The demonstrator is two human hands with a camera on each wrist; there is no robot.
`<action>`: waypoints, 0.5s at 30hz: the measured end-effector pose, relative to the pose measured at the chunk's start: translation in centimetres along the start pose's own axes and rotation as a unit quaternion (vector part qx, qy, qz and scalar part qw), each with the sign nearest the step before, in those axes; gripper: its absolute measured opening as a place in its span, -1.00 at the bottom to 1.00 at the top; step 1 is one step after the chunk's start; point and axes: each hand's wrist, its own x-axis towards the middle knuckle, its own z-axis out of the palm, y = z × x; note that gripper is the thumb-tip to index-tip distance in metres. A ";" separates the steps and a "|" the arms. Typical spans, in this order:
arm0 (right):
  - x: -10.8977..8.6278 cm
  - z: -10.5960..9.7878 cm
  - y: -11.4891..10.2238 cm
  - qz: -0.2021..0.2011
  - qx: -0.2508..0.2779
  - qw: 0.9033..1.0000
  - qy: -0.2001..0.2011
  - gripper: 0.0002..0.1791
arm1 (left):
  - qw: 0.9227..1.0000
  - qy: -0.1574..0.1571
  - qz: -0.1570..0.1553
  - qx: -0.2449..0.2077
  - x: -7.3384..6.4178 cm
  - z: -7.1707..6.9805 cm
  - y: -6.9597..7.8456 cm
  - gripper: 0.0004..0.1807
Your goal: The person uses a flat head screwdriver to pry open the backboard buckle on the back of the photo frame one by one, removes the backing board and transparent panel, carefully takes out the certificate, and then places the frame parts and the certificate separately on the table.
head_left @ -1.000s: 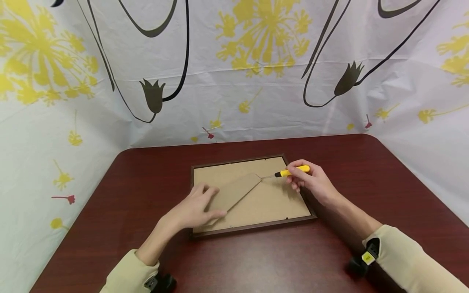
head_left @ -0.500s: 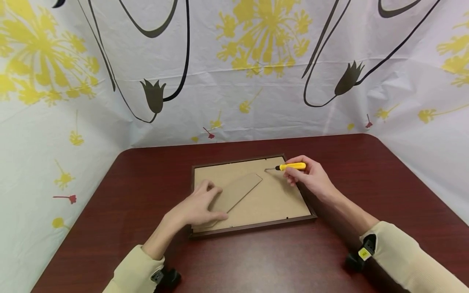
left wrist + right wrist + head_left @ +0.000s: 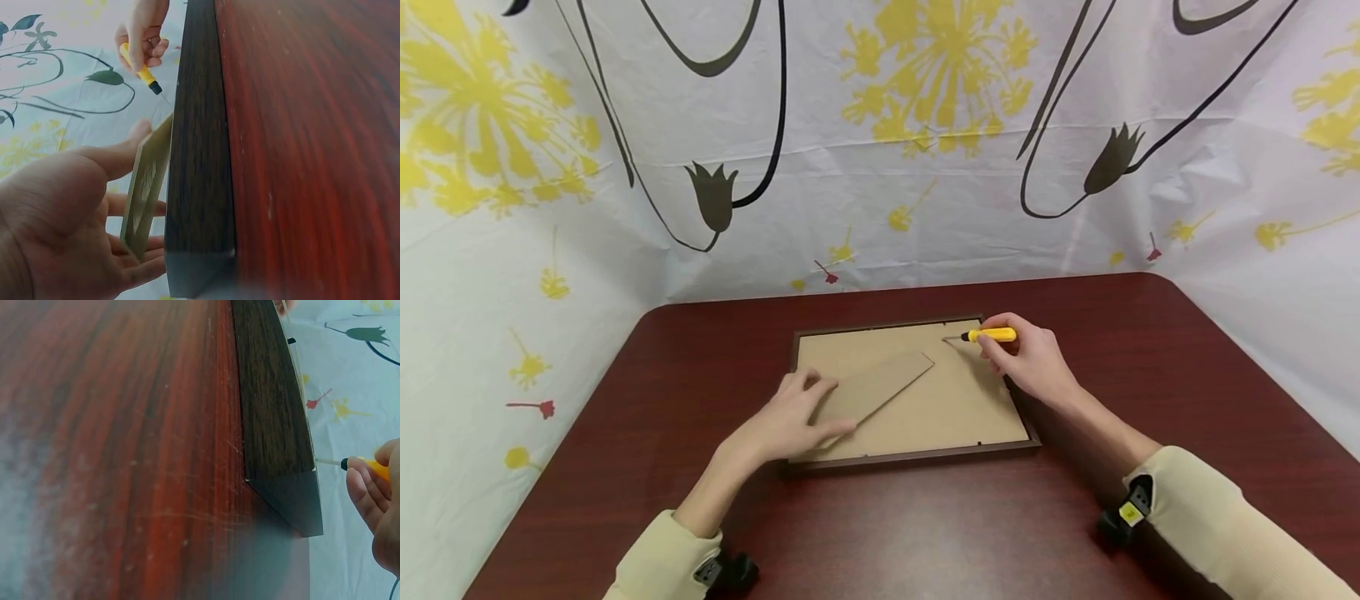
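Observation:
A picture frame (image 3: 917,457) lies face down on the table, its beige backing board (image 3: 970,404) showing. A flat easel stand (image 3: 883,385) slants across the board. My left hand (image 3: 786,419) holds the stand near its left end, thumb on the near edge and fingers over the far side. The left wrist view shows the stand (image 3: 147,187) tilted away from the frame, between thumb and fingers. My right hand (image 3: 1033,358) pinches a yellow-handled screwdriver (image 3: 995,335) with a black collar. The screwdriver's thin tip is close over the board's upper right part, left of the frame's right edge.
The frame sits on a dark red wooden table (image 3: 925,533). A white curtain (image 3: 880,208) printed with flowers stands behind the table and at both sides. Small dark tabs (image 3: 291,340) stick up along the frame's inner edge.
My right hand has moved the screwdriver from the stand's upper end to a spot farther back on the board. My left hand and the frame have shifted slightly left.

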 end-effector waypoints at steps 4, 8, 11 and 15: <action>0.4 0.1 0.2 -0.007 -0.022 1.000 0.006 -0.82 | 1.000 0.001 -0.023 -0.011 -0.5 0.0 -0.8 -0.21; 0.6 0.1 0.5 -0.029 -0.061 0.998 0.012 -0.79 | 0.999 -0.015 -0.034 -0.018 -0.7 0.1 -1.3 -0.17; 0.8 0.2 0.7 -0.055 -0.097 0.994 0.014 -0.76 | 0.999 -0.031 -0.034 -0.023 -0.7 0.2 -1.6 -0.10; 1.0 0.5 0.9 -0.092 -0.138 0.986 0.018 -0.71 | 0.999 -0.037 -0.033 -0.020 -0.7 0.3 -1.8 -0.07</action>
